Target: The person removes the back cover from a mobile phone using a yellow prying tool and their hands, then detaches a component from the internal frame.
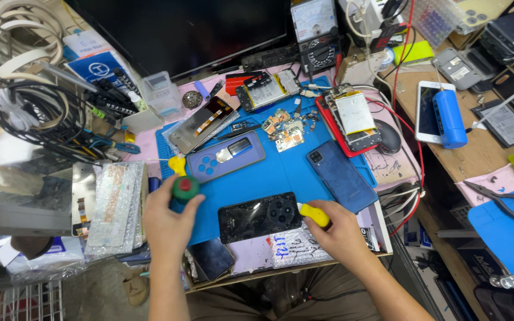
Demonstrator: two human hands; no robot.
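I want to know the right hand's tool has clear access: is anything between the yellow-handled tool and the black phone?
Nothing visible. The right hand holds the yellow-handled tool right at the black phone's right edge; the tip itself is too small to see. The left hand grips a green-and-red tool apart.

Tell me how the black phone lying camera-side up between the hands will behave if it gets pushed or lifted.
The black phone looks flat and rigid, so it should lift as one stiff slab. Its glossy back would probably slide easily across the blue mat. The surface looks scuffed or cracked, so it may be fragile. The right hand holds a yellow tool at its edge.
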